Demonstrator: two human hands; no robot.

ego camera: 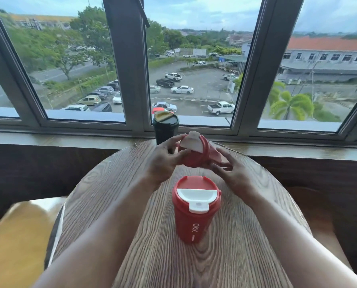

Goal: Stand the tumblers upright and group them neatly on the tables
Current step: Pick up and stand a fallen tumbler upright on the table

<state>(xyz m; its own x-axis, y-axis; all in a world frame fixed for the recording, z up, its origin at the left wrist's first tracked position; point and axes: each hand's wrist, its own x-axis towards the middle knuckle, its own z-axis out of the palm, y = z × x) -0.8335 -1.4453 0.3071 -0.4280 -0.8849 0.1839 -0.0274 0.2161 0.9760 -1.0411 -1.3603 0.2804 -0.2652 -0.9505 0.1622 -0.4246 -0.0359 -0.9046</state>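
A red tumbler with a white lid (195,210) stands upright in the middle of the round wooden table (102,200). Beyond it, a second red tumbler (196,154) is tilted to the left, its white lid flap facing up-left. My left hand (163,161) grips it near the lid. My right hand (233,171) is at its lower right side, fingers spread, touching its base end. A dark green tumbler (165,126) with a gold-toned lid stands upright at the table's far edge, by the window.
A wooden sill (59,140) runs along the window behind the table. A yellow seat (17,235) sits at the lower left, below the table edge. Dark wood panelling lies to both sides.
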